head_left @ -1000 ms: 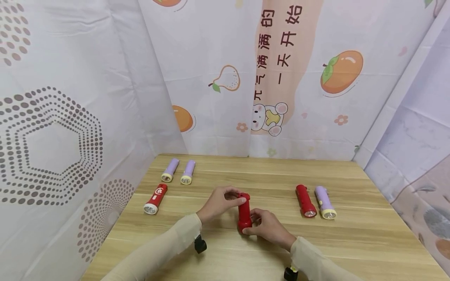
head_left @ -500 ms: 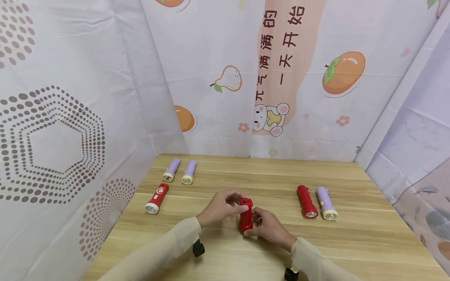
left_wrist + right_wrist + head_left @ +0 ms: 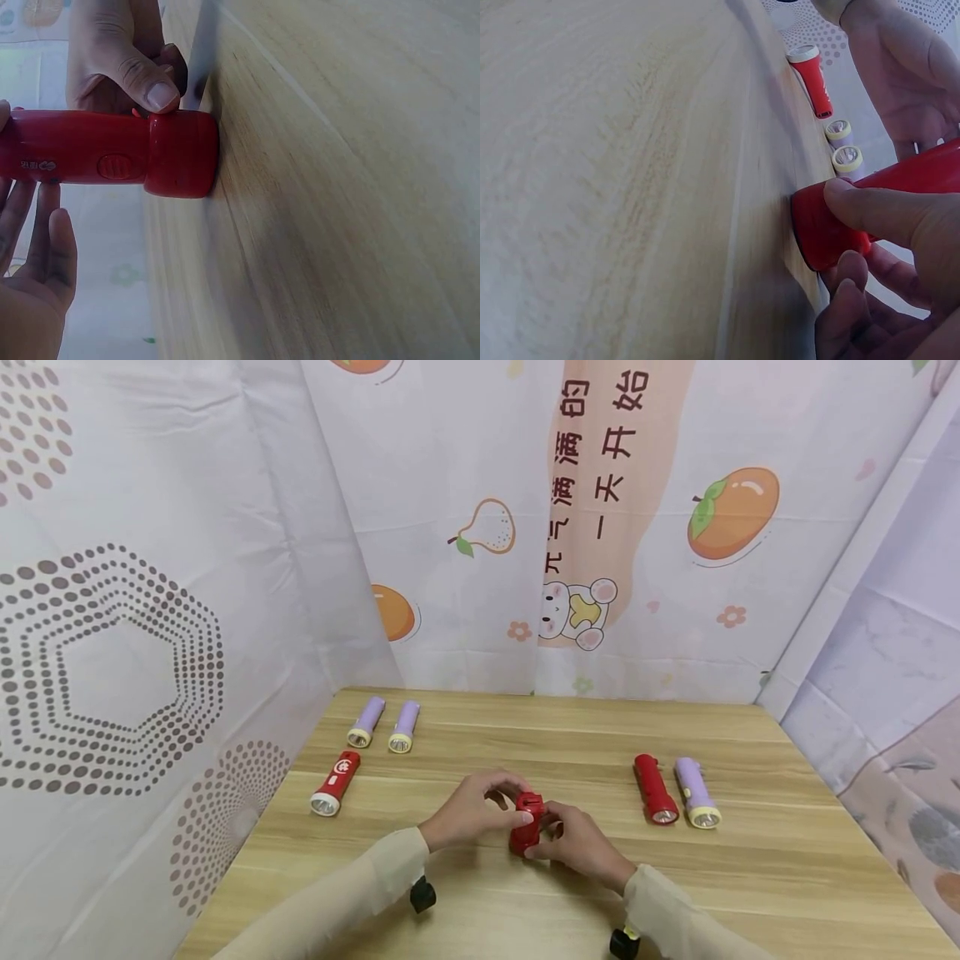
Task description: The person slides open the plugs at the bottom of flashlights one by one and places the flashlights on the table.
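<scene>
Flashlight (image 3: pixel 109 150) in fingers (image 3: pixel 146 81), glossy, probably plastic

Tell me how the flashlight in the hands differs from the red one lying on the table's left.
The held flashlight is roughly upright, head down, gripped by the left hand and right hand; the left-side red flashlight lies on the table, untouched. The held flashlight has a red head; the left-side red flashlight has a white one. Both have red bodies.

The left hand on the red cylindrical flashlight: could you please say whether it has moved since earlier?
Yes: the left hand moved down the head view, away from the wooden table's far edge.
</scene>
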Available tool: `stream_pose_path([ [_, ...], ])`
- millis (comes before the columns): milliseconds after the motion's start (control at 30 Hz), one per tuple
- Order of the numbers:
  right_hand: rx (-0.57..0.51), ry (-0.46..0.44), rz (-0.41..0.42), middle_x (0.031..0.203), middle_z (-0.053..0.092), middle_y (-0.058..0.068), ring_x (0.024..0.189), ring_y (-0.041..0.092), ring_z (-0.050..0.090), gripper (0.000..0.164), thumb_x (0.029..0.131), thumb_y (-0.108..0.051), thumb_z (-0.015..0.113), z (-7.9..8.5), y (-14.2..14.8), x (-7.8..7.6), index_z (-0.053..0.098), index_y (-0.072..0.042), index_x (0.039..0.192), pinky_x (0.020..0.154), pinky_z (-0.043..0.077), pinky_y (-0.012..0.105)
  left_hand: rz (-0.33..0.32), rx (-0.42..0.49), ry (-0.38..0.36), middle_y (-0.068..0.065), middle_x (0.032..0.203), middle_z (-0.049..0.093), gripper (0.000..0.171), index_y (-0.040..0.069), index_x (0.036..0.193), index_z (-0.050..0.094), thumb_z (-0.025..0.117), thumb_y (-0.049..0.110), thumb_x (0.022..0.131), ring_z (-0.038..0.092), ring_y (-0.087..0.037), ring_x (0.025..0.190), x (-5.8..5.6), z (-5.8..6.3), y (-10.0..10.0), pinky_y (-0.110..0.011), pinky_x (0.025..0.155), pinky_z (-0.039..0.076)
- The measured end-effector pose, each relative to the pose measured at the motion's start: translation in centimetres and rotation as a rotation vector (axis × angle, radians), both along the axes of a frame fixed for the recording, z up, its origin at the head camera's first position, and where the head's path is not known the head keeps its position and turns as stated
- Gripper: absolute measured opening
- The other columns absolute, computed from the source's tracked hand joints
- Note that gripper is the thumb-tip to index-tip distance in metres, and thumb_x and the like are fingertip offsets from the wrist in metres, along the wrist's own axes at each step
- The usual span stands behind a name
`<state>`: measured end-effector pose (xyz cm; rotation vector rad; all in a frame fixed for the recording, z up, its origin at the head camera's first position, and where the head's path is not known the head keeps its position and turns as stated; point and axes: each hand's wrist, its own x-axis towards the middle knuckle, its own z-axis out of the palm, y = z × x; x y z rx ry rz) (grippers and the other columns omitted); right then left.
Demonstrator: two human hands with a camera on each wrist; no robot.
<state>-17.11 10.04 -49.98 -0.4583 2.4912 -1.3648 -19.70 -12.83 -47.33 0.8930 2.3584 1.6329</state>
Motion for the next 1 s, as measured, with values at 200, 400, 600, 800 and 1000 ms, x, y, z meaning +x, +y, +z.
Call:
stream_pose_path([
  [200, -0.053, -0.053, 0.032, 0.106, 0.069, 0.006, 0.075, 0.021, 0.061, 0.044, 0.084, -0.024, 0.088, 0.01, 0.27, -0.11, 0.069, -0.009, 0.121, 0.058, 0.055, 0.033, -0.011, 0.008, 0.003, 0.01, 0.108, 0.071, 0.027, 0.027, 0.114, 0.072, 0.083, 0.029, 0.089, 0.065, -0.012, 0.1, 0.13, -0.11, -0.14, -0.04, 0.088, 0.056],
  [400, -0.102, -0.084, 0.052, 0.111, 0.069, 0.011, 0.066, 0.022, 0.063, 0.042, 0.087, -0.023, 0.085, 0.03, 0.47, -0.12, 0.069, -0.009, 0.123, 0.054, 0.056, 0.036, -0.017, -0.001, -0.007, 0.01, 0.109, 0.071, 0.028, 0.028, 0.116, 0.071, 0.082, 0.031, 0.091, 0.065, -0.012, 0.102, 0.13, -0.11, -0.29, -0.038, 0.089, 0.055],
  [600, -0.1, -0.086, 0.052, 0.113, 0.07, 0.012, 0.068, 0.022, 0.064, 0.042, 0.087, -0.024, 0.085, 0.02, 0.53, -0.21, 0.068, -0.008, 0.122, 0.055, 0.057, 0.037, -0.009, -0.011, -0.031, 0.012, 0.114, 0.071, 0.02, 0.028, 0.119, 0.071, 0.07, 0.033, 0.1, 0.064, -0.012, 0.105, 0.09, -0.03, -0.33, -0.034, 0.09, 0.054],
  [800, -0.096, -0.101, 0.054, 0.119, 0.068, 0.013, 0.072, 0.022, 0.063, 0.046, 0.087, -0.026, 0.085, -0.02, 0.53, -0.34, 0.067, -0.009, 0.126, 0.057, 0.056, 0.037, -0.01, 0.01, -0.091, 0.008, 0.117, 0.072, 0.022, 0.022, 0.121, 0.073, 0.068, 0.032, 0.101, 0.065, -0.015, 0.106, -0.13, 0.18, -0.35, -0.032, 0.088, 0.054],
  [1000, -0.089, -0.108, 0.068, 0.114, 0.068, 0.011, 0.069, 0.022, 0.063, 0.051, 0.088, -0.026, 0.084, -0.13, 0.57, -0.42, 0.066, -0.007, 0.132, 0.057, 0.055, 0.035, -0.022, 0.007, -0.144, 0.009, 0.119, 0.072, 0.023, 0.023, 0.121, 0.073, 0.068, 0.033, 0.101, 0.065, -0.014, 0.107, -0.32, 0.2, -0.36, -0.032, 0.089, 0.054],
])
